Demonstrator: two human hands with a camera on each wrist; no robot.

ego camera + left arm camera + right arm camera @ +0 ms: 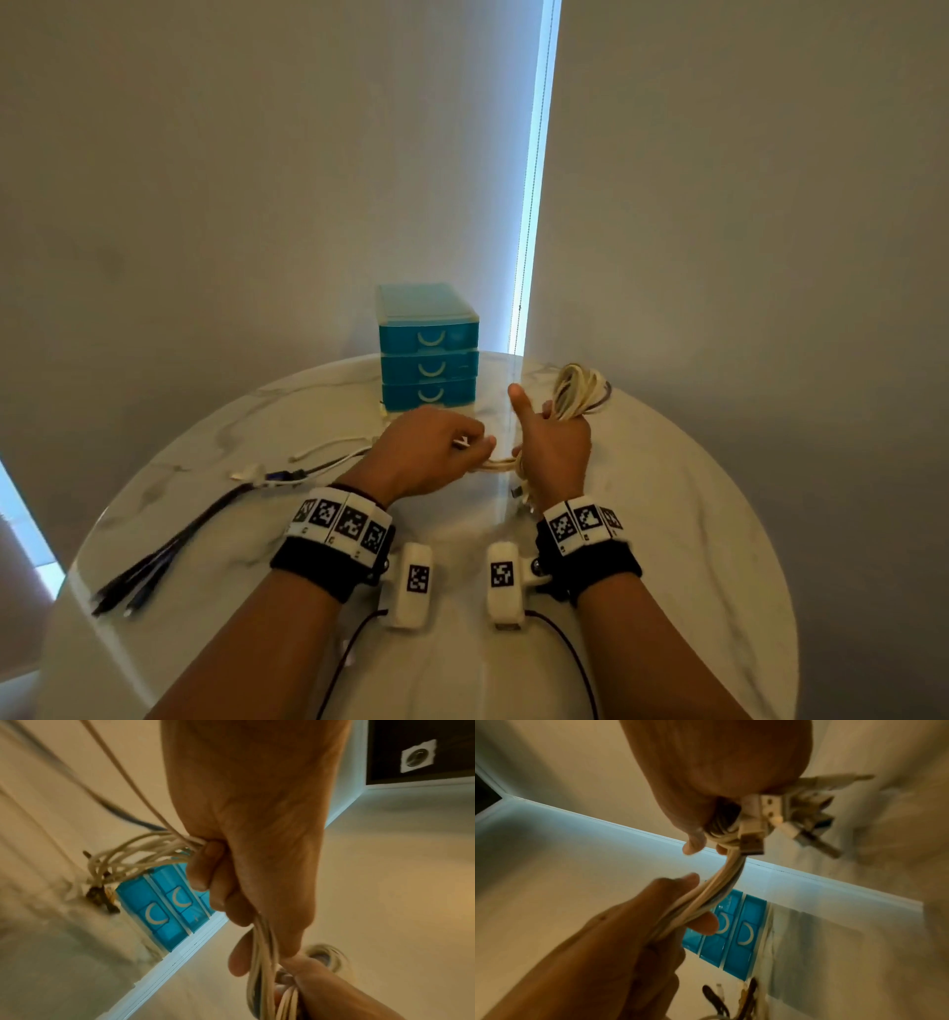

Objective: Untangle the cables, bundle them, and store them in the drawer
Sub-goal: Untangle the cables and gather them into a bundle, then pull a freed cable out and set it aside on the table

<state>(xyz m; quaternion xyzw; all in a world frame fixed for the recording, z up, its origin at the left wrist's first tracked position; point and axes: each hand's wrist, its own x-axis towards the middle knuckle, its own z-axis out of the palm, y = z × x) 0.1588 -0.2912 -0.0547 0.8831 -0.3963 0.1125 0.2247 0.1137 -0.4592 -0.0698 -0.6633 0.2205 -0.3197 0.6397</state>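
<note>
Both forearms are extended over the round marble table [693, 514], with the hands raised above its middle, close together. The white cable bundle [580, 393] is gripped in the right hand [557, 455], whose fingers are wrapped round it while the thumb is stuck straight up; the looped end of the bundle stands above that fist, towards the table's far right edge, and the plugs [777, 815] are seen hanging out below the palm in the right wrist view. A strand of the same cables is stretched across to the left hand [431, 452], where it is pinched between curled fingers [205, 868] and thumb. The blue drawer unit [429, 349], all three drawers closed, is placed at the far edge. Loose white cables [334, 444] and dark cables [169, 545] are left lying towards the table's left edge.
</note>
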